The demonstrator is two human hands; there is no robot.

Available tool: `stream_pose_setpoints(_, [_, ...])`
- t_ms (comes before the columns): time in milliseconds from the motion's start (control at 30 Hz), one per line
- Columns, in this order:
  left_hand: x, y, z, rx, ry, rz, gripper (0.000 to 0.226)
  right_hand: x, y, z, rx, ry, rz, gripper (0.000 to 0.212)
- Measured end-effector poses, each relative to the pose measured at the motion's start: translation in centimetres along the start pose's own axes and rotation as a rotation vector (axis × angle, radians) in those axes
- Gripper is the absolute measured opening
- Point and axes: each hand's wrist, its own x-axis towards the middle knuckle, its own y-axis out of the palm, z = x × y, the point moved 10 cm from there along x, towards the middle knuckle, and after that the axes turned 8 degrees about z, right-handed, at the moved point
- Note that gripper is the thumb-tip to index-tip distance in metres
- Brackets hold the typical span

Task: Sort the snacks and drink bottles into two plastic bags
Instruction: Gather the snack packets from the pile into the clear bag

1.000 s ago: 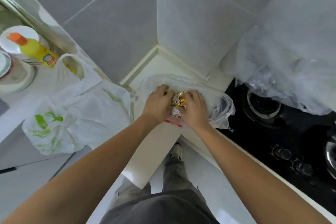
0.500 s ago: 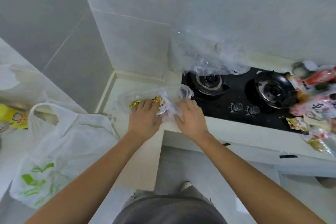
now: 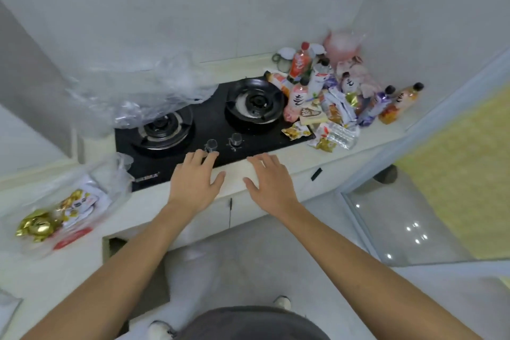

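Both hands have left the clear plastic bag; it now lies apart at the left on the table, holding gold-wrapped snacks. The left hand and right hand hover spread and empty over the stove's front edge. Drink bottles stand upright among the snack packets at the right; their labels are unreadable.

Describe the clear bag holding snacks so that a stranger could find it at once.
Start at the black gas stove. On the counter to its left lies the clear plastic bag. Unlike the empty crumpled plastic behind the stove, it holds gold-wrapped snacks.
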Motion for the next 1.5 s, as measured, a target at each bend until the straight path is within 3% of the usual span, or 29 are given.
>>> stream_pose_setpoints(267, [8.9, 5.1, -14.5, -0.042, 0.048, 0.068, 0.053, 0.0, -5.6, -17.6, -0.010, 0.140, 0.017, 0.051])
stream_pose_setpoints(600, [22.5, 13.5, -18.3, -0.078, 0.015, 0.216, 0.055, 8.2, -3.7, -30.4, -0.001, 0.276, 0.129, 0.049])
stream_pose_setpoints(800, [28.0, 18.1, -17.4, -0.095, -0.070, 0.353, 0.056, 14.9, -2.7, -33.5, -0.014, 0.241, 0.273, 0.057])
stream_pose_setpoints(1033, [31.4, 21.9, -16.9, -0.088, -0.146, 0.428, 0.057, 22.2, 0.9, -36.3, -0.188, 0.143, 0.445, 0.094])
stream_pose_setpoints(1167, [32.4, 22.9, -17.3, 0.010, -0.194, 0.384, 0.062, 24.7, 2.8, -38.0, -0.289, 0.066, 0.495, 0.111])
stream_pose_setpoints(1300, [32.9, 23.2, -18.0, 0.043, -0.210, 0.308, 0.054, 25.3, 3.7, -38.4, -0.316, 0.002, 0.534, 0.106])
stream_pose_setpoints(1500, [32.7, 23.5, -18.0, -0.066, -0.346, 0.282, 0.057, 25.4, 2.0, -38.1, -0.241, -0.072, 0.446, 0.071])
